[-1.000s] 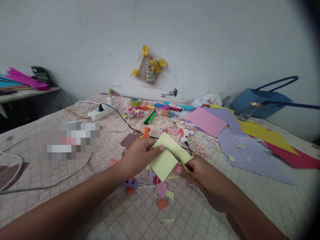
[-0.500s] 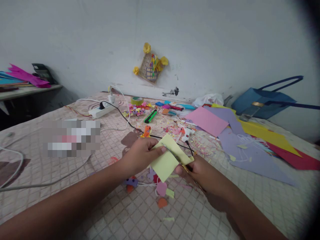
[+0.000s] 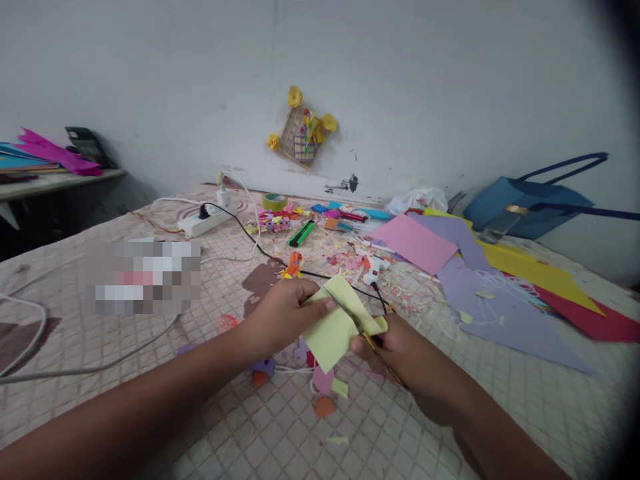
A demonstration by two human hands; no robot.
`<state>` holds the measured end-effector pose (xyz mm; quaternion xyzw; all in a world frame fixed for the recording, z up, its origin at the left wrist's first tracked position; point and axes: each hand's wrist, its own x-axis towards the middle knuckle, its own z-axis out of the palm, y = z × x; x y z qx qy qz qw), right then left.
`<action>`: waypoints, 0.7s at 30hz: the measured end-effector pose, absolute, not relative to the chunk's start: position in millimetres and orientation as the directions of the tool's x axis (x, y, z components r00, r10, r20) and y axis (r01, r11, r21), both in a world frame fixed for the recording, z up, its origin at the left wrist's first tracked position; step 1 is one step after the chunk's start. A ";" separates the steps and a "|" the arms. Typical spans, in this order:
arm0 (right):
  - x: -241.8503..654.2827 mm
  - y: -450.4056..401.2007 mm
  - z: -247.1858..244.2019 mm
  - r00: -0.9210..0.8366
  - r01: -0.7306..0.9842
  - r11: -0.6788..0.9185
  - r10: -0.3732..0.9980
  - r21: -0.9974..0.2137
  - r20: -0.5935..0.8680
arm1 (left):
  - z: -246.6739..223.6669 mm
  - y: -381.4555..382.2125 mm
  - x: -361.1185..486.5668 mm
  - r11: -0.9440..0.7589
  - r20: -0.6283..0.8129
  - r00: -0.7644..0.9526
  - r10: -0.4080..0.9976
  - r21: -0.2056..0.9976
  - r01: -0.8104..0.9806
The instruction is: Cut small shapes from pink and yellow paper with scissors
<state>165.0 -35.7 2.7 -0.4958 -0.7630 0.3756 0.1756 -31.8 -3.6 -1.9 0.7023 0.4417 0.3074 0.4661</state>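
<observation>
My left hand [image 3: 285, 313] pinches the left edge of a pale yellow sheet of paper [image 3: 325, 340] between thumb and fingers. In my right hand [image 3: 395, 347] is a pair of scissors [image 3: 369, 339], its blades lying across the sheet and its handles partly hidden by the fingers. The sheet's right part curls up beside my right hand. Below the sheet on the cloth lie a pink paper shape [image 3: 323, 380], an orange paper circle [image 3: 325, 407], a purple piece [image 3: 263, 366] and pale yellow scraps [image 3: 340, 388].
Behind the hands are a glue gun [image 3: 373, 269], a green cutter [image 3: 301, 233], a tape roll [image 3: 275, 202] and scattered paper bits. Coloured sheets [image 3: 480, 320] and a blue bag [image 3: 520, 203] lie right. A power strip [image 3: 207, 220] with trailing cables stands left.
The yellow paper and both hands have shifted slightly down, and the sheet is tilted a little differently. My left hand still grips the paper, my right the scissors.
</observation>
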 end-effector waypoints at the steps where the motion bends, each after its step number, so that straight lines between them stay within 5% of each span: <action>1: 164.8 -35.4 2.4 -0.448 0.621 0.225 0.888 -0.751 -0.105 | -1.7 -3.7 -32.0 -0.179 0.022 0.419 0.908 0.923 0.339; 21: 163.9 -29.2 -3.2 -0.459 0.525 0.167 0.881 -0.835 -0.113 | -1.2 -4.6 -31.4 -0.182 0.028 0.418 0.908 0.924 0.335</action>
